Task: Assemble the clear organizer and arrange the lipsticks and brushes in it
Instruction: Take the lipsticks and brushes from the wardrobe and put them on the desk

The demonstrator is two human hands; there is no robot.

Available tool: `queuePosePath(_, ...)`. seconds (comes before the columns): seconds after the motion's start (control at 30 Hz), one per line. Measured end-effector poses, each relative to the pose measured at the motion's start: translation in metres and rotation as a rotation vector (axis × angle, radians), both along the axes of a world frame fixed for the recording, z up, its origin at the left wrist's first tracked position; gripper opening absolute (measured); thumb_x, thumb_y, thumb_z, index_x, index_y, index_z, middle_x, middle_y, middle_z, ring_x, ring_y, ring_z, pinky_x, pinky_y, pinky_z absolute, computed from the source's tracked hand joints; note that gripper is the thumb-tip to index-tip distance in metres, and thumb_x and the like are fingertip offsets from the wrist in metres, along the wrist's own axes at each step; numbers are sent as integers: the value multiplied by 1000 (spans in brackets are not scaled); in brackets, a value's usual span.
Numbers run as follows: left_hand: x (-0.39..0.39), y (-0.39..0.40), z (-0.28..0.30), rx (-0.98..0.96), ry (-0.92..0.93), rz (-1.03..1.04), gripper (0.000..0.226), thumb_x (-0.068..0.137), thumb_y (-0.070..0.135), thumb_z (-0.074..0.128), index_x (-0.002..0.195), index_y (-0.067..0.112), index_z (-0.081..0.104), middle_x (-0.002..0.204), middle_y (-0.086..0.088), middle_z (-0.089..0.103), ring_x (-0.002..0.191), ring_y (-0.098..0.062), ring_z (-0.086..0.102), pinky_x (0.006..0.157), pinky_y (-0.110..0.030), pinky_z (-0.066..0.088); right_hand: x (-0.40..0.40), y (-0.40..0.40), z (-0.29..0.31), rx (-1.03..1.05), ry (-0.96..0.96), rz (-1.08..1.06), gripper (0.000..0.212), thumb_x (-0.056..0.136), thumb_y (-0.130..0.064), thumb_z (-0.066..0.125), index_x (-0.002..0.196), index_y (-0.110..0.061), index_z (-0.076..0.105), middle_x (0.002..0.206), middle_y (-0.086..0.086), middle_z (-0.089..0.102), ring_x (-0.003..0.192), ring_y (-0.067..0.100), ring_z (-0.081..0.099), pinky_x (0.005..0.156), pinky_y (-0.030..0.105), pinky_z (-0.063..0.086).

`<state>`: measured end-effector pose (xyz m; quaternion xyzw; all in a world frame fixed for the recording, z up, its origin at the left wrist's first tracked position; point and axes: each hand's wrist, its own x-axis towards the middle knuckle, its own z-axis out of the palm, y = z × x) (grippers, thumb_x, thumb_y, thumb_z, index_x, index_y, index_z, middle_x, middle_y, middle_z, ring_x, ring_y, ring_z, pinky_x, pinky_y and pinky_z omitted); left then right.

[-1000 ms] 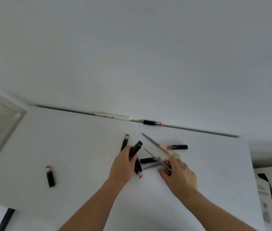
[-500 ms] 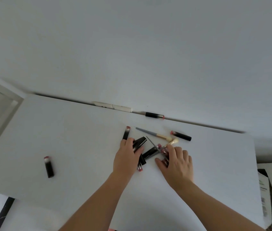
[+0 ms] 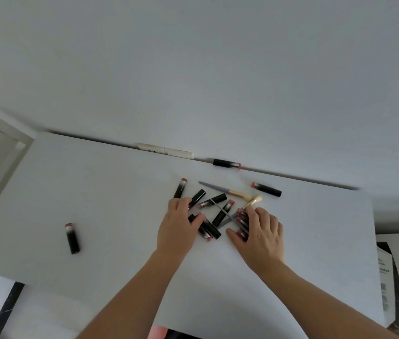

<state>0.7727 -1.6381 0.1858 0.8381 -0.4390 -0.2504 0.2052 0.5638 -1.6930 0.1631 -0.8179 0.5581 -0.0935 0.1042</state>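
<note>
**Gathering stage: lipsticks and brushes herded to centre, organizer not in view**

From my remote seat, reading left to right. One lipstick (image 3: 72,238) lies alone at the left of the white table (image 3: 95,192), well apart from everything else. My left hand (image 3: 177,228) rests on the left side of the central pile of lipsticks (image 3: 214,211), fingers loosely bent over several black tubes; I cannot tell whether it grips any one of them or only presses on them. A grey-handled brush (image 3: 225,191) lies just behind the pile, and a second brush crosses the tubes between my hands. My right hand (image 3: 260,234) covers the pile's right side, fingers curled over a few pink-ended tubes, thumb out along the table; it seems to rake rather than pinch.

Judgement: the step in hand is collecting the loose items. The clear organizer cannot be seen anywhere here, so assembly appears not yet begun.

Next move, in my view: draw in the strays, then find the organizer parts. Another lipstick (image 3: 266,188) lies right of the brush, and one more (image 3: 226,163) sits at the table's far edge by the wall, beside a pale white strip (image 3: 165,150).

Hazards: round tubes may roll; the crossed brushes tangle the pile.
</note>
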Motion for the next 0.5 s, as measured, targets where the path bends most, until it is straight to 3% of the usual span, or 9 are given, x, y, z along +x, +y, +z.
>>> queuePosePath(0.23,3,6,0,-8,-17,-14,48,95,47,64,136,25,54,129,5,46,82,-19,64,75,-28,48,-2,0,1,-24,1,49,68,81,-64,63,130,-19,49,118,5,54,104,28,49,92,44,45)
queuePosePath(0.5,6,18,18,-41,-15,16,46,96,55,57,134,30,54,130,11,48,85,-11,64,75,-29,53,-6,4,28,100,-89,-19,63,83,-68,51,130,-26,47,124,-3,48,116,21,41,104,42,38)
